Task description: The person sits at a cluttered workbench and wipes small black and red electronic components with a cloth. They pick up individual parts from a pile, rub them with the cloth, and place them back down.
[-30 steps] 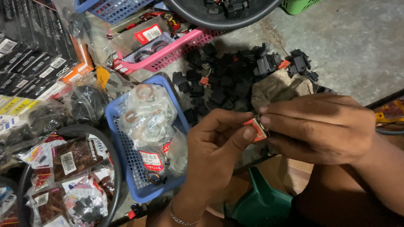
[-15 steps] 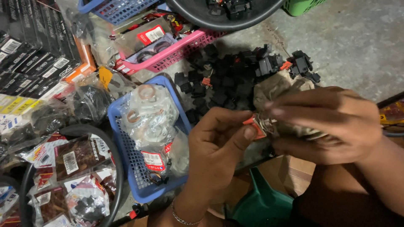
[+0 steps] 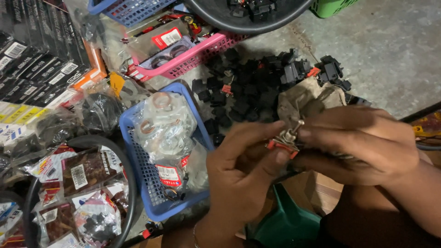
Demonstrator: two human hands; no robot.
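Note:
Both my hands hold one small toggle switch (image 3: 285, 139) with an orange-red body and a metal lever. My left hand (image 3: 241, 170) pinches its red base from below between thumb and fingers. My right hand (image 3: 356, 144) closes over it from the right, fingertips at the metal lever. Just beyond my hands, a pile of small black switch parts (image 3: 257, 85) lies on the concrete floor, some with orange bits, partly on a crumpled brown bag (image 3: 305, 101).
A blue basket (image 3: 138, 165) with clear bagged parts sits left of my hands. A pink basket (image 3: 193, 57), a black round tub (image 3: 248, 11), another tub of packets (image 3: 87, 193) and flat black packages (image 3: 32, 69) crowd the left and top. A green object (image 3: 287, 222) lies below.
The switch has been turned between my fingers, so its metal lever now shows pointing up-right. My right hand has shifted slightly right and lower over it.

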